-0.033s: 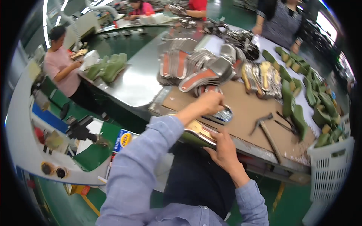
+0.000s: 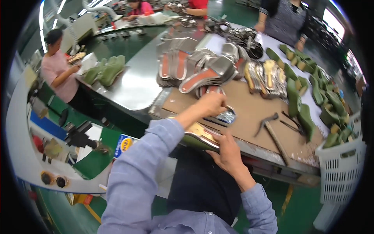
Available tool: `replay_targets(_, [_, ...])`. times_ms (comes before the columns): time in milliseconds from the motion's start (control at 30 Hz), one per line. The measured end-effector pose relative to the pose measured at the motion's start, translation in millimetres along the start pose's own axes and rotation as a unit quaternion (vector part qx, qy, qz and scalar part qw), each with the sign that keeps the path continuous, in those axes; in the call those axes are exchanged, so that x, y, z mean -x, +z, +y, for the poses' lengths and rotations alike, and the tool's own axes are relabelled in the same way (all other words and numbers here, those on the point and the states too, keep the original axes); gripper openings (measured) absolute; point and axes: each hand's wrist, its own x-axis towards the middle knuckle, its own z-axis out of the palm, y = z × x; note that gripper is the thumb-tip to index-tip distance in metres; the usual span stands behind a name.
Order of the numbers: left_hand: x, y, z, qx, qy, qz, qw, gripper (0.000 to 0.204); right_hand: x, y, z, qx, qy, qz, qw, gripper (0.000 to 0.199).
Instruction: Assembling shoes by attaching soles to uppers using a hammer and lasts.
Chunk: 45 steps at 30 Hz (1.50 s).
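Against the table's near edge, my right hand (image 2: 230, 155) is wrapped round one end of a green shoe last (image 2: 200, 142). A gold insole (image 2: 203, 132) lies along the last's upward face. My left hand (image 2: 212, 104) is closed above the last, at the edge of a small tray of shiny silver bits (image 2: 226, 116). Its fingertips point down and partly hide; what they pinch, if anything, cannot be made out. Just beyond that hand rise stacked silver insoles with orange-red patches (image 2: 210, 74).
Right of the tray lie a hammer (image 2: 277, 143) and pincers (image 2: 293, 124). Gold insoles (image 2: 269, 78) and many green lasts (image 2: 298, 103) stand farther right, beside a white basket (image 2: 338, 171). A sewing-machine-like device (image 2: 80, 136) is at left. Co-workers stand across the table and far left.
The whole view has shifted slightly, so the table's things sit a little farther left and up. Both hands keep nearly the same places relative to the last and the tray.
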Motion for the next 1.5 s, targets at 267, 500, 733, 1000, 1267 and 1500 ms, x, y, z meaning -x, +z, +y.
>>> replay_targets(267, [20,-31,39,0.161,-0.023,-0.005,0.987,0.019,5,-5,5,-0.026,0.002,0.011,1.000,0.054])
replay_targets(500, [109,-31,69,0.220,-0.050,0.026,0.974,0.015,16,-24,11,-0.081,0.037,0.004,0.996,0.056])
replay_targets(733, [103,-18,75,0.034,0.067,0.049,0.996,0.008,99,-132,121,0.438,0.211,0.040,0.873,0.048])
replay_targets(1000, [103,-20,70,0.040,0.013,0.011,0.999,0.010,97,-138,105,0.153,0.122,0.176,0.965,0.037])
replay_targets(1267, [108,-13,66,0.027,0.075,0.047,0.996,0.009,90,-135,-17,-0.102,0.191,0.120,0.969,0.036])
replay_targets(1500, [108,-22,77,0.015,0.038,0.030,0.999,0.011,65,-124,-44,-0.045,0.125,0.022,0.991,0.035])
